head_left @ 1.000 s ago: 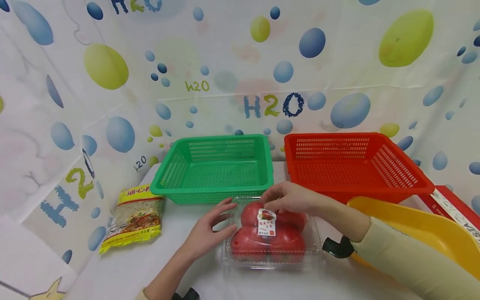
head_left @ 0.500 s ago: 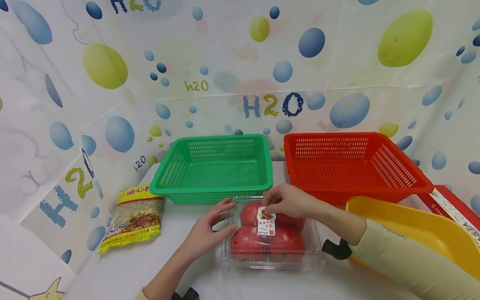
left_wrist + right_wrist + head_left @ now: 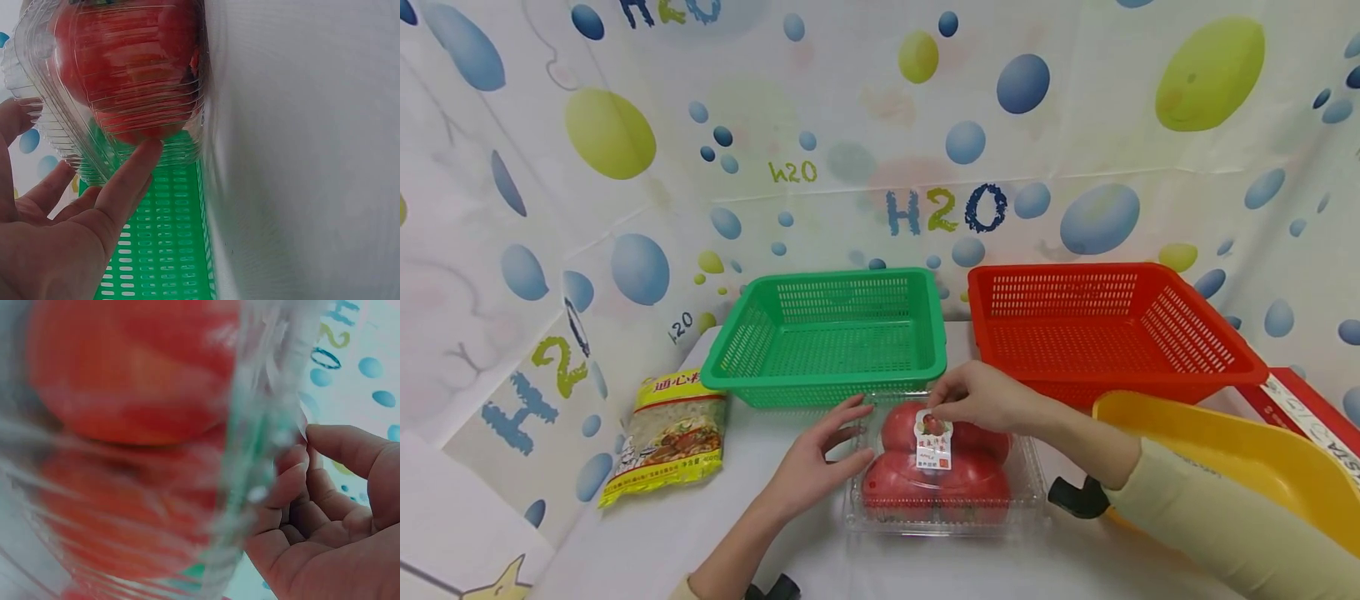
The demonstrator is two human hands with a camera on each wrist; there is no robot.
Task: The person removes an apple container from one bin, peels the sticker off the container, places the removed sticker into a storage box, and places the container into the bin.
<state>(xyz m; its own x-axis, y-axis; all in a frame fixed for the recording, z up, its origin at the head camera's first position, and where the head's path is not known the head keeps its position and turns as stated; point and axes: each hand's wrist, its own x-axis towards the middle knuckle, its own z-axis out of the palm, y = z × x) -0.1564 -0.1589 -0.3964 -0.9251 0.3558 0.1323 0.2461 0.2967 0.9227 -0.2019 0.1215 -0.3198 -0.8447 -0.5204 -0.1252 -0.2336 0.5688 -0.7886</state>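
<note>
A clear plastic clamshell box [image 3: 951, 527] stands on the white tablecloth with several red tomatoes [image 3: 973, 483] inside. On its lid is a white sticker label [image 3: 933, 450] with a red fruit picture and printed characters. My right hand [image 3: 985, 398] pinches the label's top edge between thumb and fingers. Seen from the right wrist, the thumb [image 3: 344, 444] meets the fingers at the lid; the box there is blurred. My left hand [image 3: 816, 462] touches the box's left side with its fingers spread, and in the left wrist view one fingertip [image 3: 150, 150] rests against the ribbed plastic.
Behind the box stand a green basket [image 3: 831, 390] and a red basket [image 3: 1112, 383]. A yellow tray [image 3: 1247, 442] lies at the right, partly under my right sleeve, near a red and white box [image 3: 1311, 417]. At the left lies a yellow food packet [image 3: 670, 433].
My right hand shifts slightly at the top of the label, which looked more bent half a second ago. The left hand and the box stay in place.
</note>
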